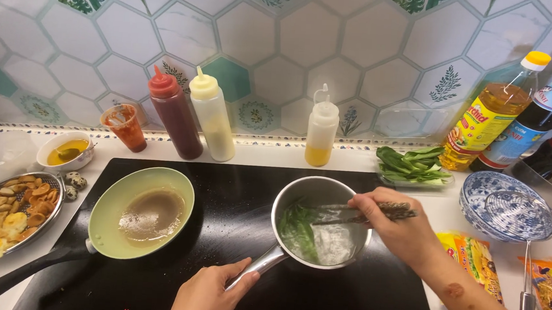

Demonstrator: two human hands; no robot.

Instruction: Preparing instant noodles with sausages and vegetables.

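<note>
Steel saucepan [320, 224] at cooktop [231, 236] centre, water and greens inside. Left hand [209, 294] at 7 o'clock grips its handle; right hand [395, 229] at 3 o'clock holds chopsticks [356, 214] in pot. One green frying pan [142, 212] at 9 o'clock. Three squeeze bottles [213, 113] at 12 o'clock, by wall. Bare cooktop between pans.

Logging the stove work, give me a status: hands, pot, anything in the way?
Left hand grips the pot handle. Right hand holds chopsticks in the steel pot, greens in water. Green pan apart on the left.
</note>
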